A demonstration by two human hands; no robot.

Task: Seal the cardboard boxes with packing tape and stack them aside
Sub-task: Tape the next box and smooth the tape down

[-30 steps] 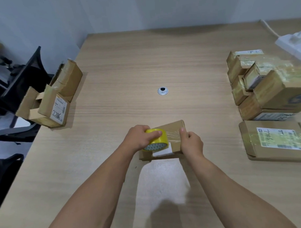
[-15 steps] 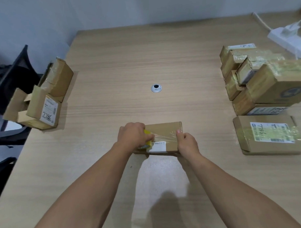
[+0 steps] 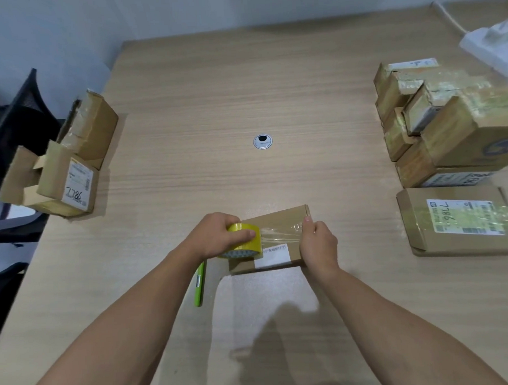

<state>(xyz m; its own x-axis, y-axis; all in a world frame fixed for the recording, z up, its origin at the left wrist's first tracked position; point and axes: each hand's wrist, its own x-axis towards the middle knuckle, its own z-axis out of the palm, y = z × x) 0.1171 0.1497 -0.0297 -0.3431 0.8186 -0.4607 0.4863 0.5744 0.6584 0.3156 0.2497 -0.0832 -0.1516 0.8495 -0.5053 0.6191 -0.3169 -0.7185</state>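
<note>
Desk (image 3: 243,92): taped pile (image 3: 446,122) right, open pile (image 3: 67,170) left. Your left hand (image 3: 217,236) grips roll (image 3: 245,238); right hand (image 3: 318,244) grips box (image 3: 276,217), pinning strip (image 3: 280,233). Sealing apparently midway; stacking pending.

bright, even light falls from overhead on my wooden table (image 3: 272,91). a pale glare patch sits at the lower middle of the frame, my soft shadow just under it. the stacked boxes (image 3: 446,133) at the right edge are smeared with blur, and wide-angle bending stretches the corners.
</note>
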